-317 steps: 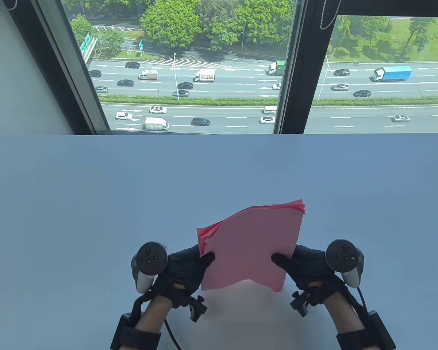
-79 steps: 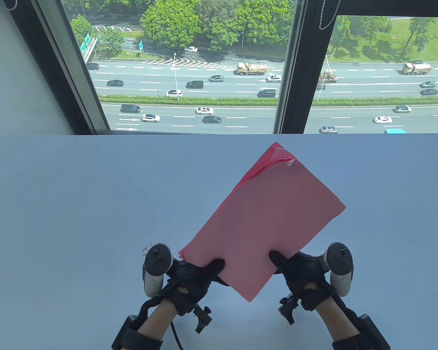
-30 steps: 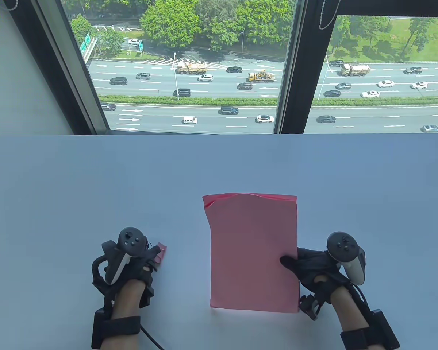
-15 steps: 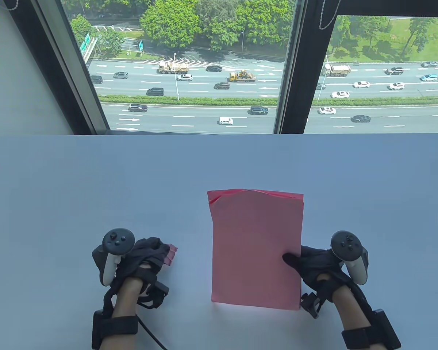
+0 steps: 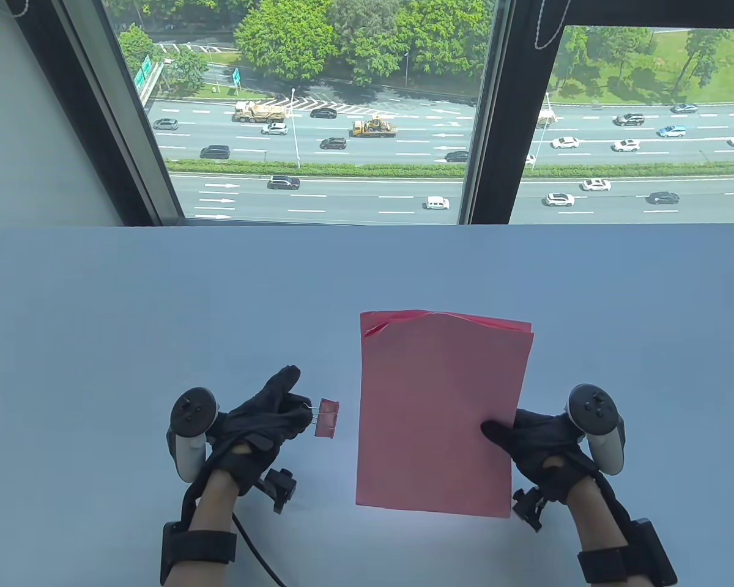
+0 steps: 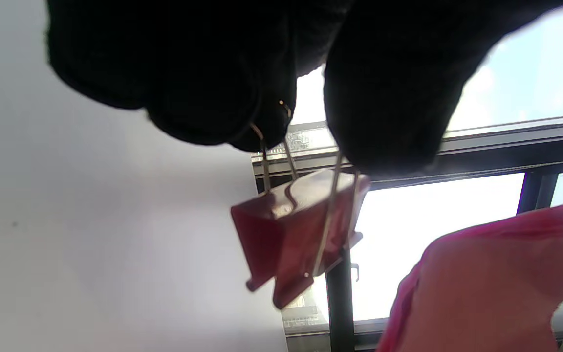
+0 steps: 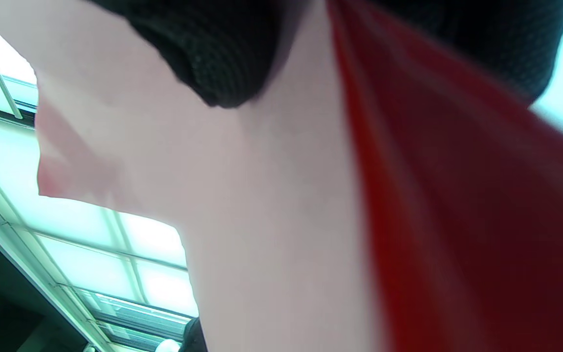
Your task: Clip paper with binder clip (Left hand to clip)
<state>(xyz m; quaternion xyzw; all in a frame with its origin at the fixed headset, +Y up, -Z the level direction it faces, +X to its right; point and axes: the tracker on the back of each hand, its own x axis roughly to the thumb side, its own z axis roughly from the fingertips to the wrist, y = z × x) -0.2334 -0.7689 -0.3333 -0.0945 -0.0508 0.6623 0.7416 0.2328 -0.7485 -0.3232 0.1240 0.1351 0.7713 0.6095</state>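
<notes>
A stack of pink paper (image 5: 440, 409) stands lifted above the white table (image 5: 159, 306), held at its right edge by my right hand (image 5: 514, 434), thumb on the front sheet. It also shows in the right wrist view (image 7: 271, 205) and the left wrist view (image 6: 487, 288). My left hand (image 5: 281, 409) pinches the wire handles of a red binder clip (image 5: 326, 419) just left of the paper's left edge, apart from it. In the left wrist view the clip (image 6: 301, 234) hangs from my fingertips (image 6: 384, 122), its mouth slightly parted and turned toward the paper.
The table's far edge meets a large window (image 5: 342, 122) with dark frames. A cable (image 5: 257, 556) trails from my left wrist over the table's near part.
My left hand has lifted the clip off the table and carried it right, toward the paper's left edge. The paper has shifted slightly right in my right hand.
</notes>
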